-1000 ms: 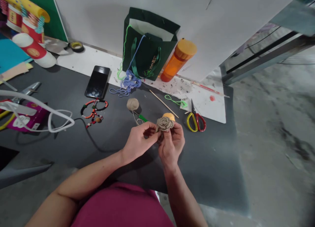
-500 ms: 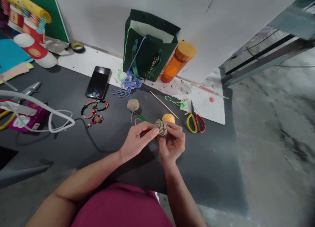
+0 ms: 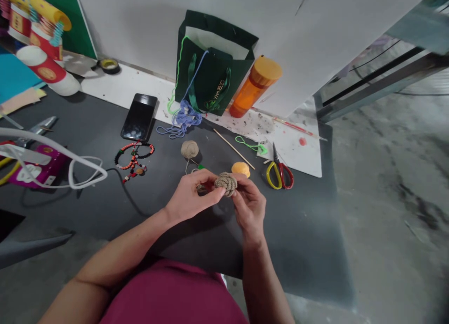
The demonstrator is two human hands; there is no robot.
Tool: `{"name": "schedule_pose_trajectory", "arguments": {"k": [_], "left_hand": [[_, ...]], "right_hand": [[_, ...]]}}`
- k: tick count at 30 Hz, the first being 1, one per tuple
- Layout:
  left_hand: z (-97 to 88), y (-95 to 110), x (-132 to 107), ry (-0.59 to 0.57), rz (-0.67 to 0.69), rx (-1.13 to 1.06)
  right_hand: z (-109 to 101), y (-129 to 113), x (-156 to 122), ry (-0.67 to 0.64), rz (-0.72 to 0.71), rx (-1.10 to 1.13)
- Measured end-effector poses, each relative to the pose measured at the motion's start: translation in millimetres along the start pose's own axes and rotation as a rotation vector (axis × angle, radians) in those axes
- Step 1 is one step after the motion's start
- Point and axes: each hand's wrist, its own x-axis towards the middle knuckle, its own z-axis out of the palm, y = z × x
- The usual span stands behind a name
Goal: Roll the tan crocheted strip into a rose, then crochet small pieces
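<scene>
The light is soft and a little dim, with only weak shadows on the dark tabletop (image 3: 298, 254) and a faint glare on the phone (image 3: 139, 117) lying on it, while to its right the concrete floor (image 3: 393, 207) looks slightly blurred and bends toward the picture edge.

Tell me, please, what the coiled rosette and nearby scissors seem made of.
The coiled rosette looks like matt jute twine, given its fibrous twisted strands. The scissors seem to have metal blades and glossy red-and-yellow plastic handles, by their sheen.
</scene>
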Motion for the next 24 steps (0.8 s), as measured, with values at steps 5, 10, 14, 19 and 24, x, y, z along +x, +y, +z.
{"name": "schedule_pose_trajectory", "arguments": {"k": [5,10,14,19,24], "left_hand": [[3.7,-1.1,-1.1,-0.012,-0.014,-0.009],[9.0,-4.3,-1.8,0.002,0.026,0.041],[14.1,-11.8,-1.7,0.057,0.058,0.113],[19.1,-17.6,-1.6,0.084,-0.051,-0.026],[21.0,-16.0,-1.0,0.077,-0.088,-0.036]], "right_hand": [[0.2,4.1,-1.1,0.099,0.03,0.057],[8.0,16.5,0.3,0.222,0.144,0.256],[14.6,17.5,2.1,0.291,0.233,0.367],[19.1,15.0,1.0,0.35,0.296,0.386],[23.7,16.3,-2.1,0.353,0.291,0.343]]}}
